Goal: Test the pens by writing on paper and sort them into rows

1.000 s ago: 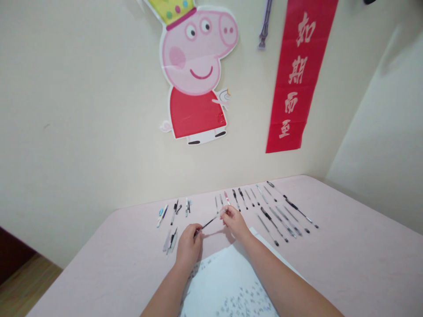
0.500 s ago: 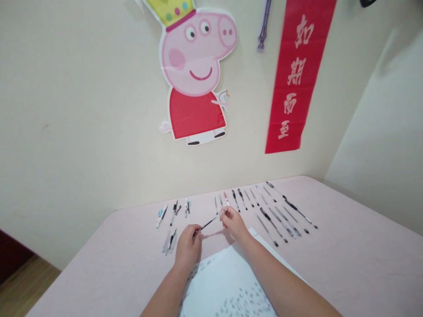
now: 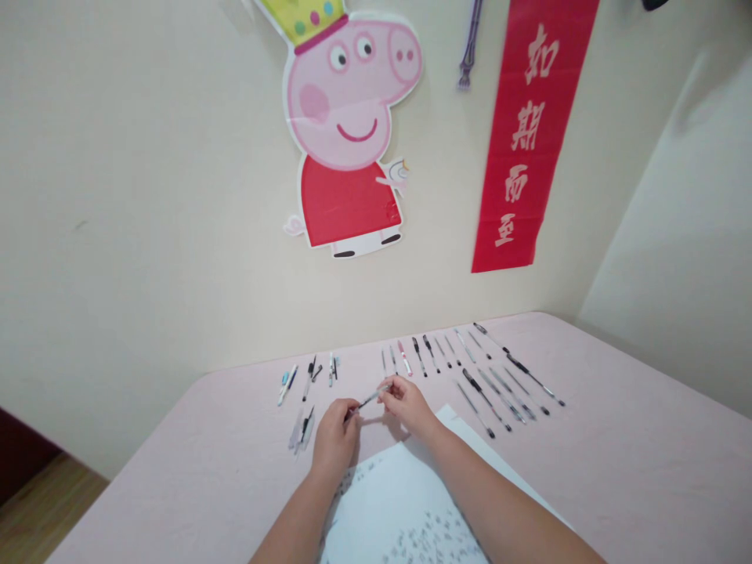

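A slim pen [image 3: 369, 400] with a dark core and a clear tube stretches between my two hands, above the table. My left hand [image 3: 337, 435] is closed around its lower left end, fingertips pinching it. Thumb and fingers of my right hand [image 3: 406, 401] pinch the clear tube at the upper right end. Fingers cover both ends of the pen. Below my forearms lie white paper sheets [image 3: 405, 493] with dark handwriting.
Several pens [image 3: 499, 392] lie in slanted rows on the pink-covered table [image 3: 634, 462] at right. Pen parts and caps [image 3: 305, 427] sit in small groups at left. A pink pen [image 3: 405, 358] rests beyond my right hand. The wall [image 3: 176, 235] borders the table's back.
My right hand has moved left and slightly down toward my left hand, taking the clear tube along. Less of the dark core shows between the hands. My left hand has stayed nearly still.
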`<state>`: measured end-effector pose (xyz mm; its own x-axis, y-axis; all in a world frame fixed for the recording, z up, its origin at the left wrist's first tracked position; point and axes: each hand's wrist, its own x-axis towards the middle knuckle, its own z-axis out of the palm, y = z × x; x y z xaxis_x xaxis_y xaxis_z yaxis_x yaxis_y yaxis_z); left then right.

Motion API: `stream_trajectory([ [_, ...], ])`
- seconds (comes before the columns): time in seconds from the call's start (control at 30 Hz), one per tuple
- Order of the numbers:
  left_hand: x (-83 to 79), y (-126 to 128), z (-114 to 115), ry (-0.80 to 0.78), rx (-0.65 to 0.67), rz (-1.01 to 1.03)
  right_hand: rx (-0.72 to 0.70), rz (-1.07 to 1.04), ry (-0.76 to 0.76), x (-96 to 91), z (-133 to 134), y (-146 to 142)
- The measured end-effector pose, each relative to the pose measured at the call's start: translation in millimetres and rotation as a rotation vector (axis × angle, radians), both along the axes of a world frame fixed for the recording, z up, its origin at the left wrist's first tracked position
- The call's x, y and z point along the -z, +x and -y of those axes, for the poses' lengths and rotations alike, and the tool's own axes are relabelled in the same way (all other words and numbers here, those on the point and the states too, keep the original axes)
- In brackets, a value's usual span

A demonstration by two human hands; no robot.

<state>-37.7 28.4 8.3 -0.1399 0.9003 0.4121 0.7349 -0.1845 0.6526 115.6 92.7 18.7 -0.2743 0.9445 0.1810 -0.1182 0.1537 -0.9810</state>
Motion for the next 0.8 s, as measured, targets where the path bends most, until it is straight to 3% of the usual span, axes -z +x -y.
stream_trajectory([
  [0.47, -2.9, -0.5, 0.7, 0.005, 0.004, -0.003, -0.018, 0.022, -0.015, 0.2, 1.5, 1.1],
  [0.8, -1.7, -0.6, 0.4, 0.007, -0.029, 0.006, -0.073, -0.120, -0.145, 0.6, -2.1, 7.0],
])
